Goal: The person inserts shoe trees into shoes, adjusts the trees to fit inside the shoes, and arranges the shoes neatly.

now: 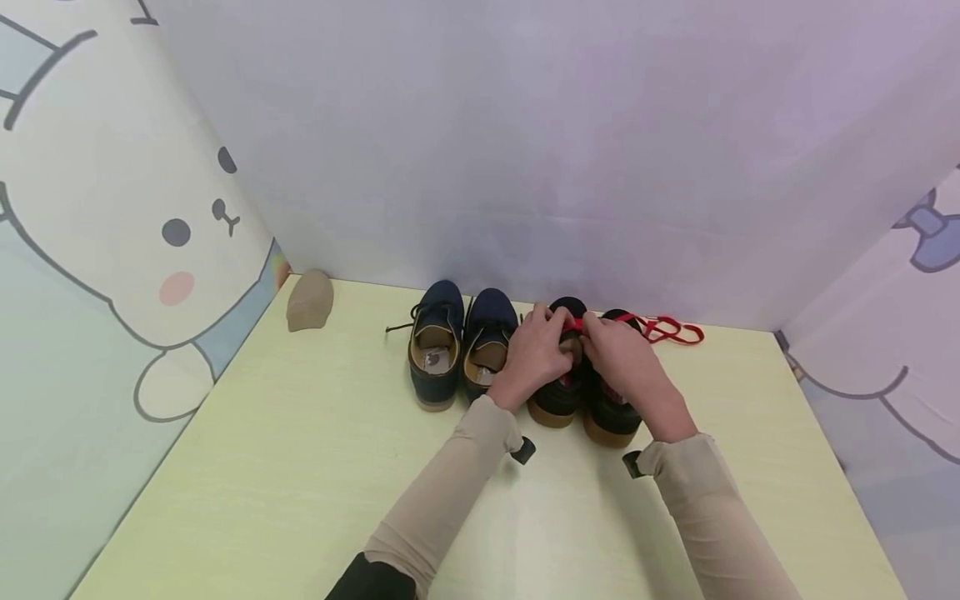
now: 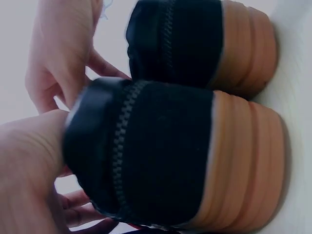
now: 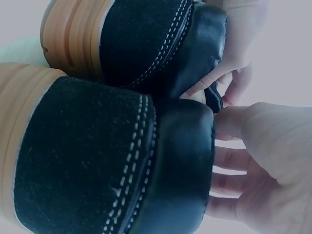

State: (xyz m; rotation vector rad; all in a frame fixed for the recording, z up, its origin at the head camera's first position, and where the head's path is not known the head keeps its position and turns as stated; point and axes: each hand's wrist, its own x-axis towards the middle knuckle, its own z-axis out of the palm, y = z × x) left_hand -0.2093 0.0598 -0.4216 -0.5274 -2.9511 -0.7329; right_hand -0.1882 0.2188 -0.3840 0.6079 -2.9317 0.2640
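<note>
Two black shoes with tan soles stand side by side, the left one (image 1: 553,411) and the right one (image 1: 613,423), heels toward me. Over the left black shoe my left hand (image 1: 534,354) pinches a red shoelace (image 1: 576,323) at its laced front. My right hand (image 1: 624,357) meets it from the other side, thumb and finger on the same lace, its forearm crossing above the right shoe. Both wrist views show the heels, the left heel (image 2: 165,151) and the right heel (image 3: 83,156), which partly hide the fingertips.
Left of the black shoes stands a navy pair, a left shoe (image 1: 435,379) and a right shoe (image 1: 491,312), with dark laces. Loose red lace (image 1: 678,329) trails at the right. A beige block (image 1: 310,302) sits at the table's (image 1: 300,467) back left corner, by the fabric wall (image 1: 525,150).
</note>
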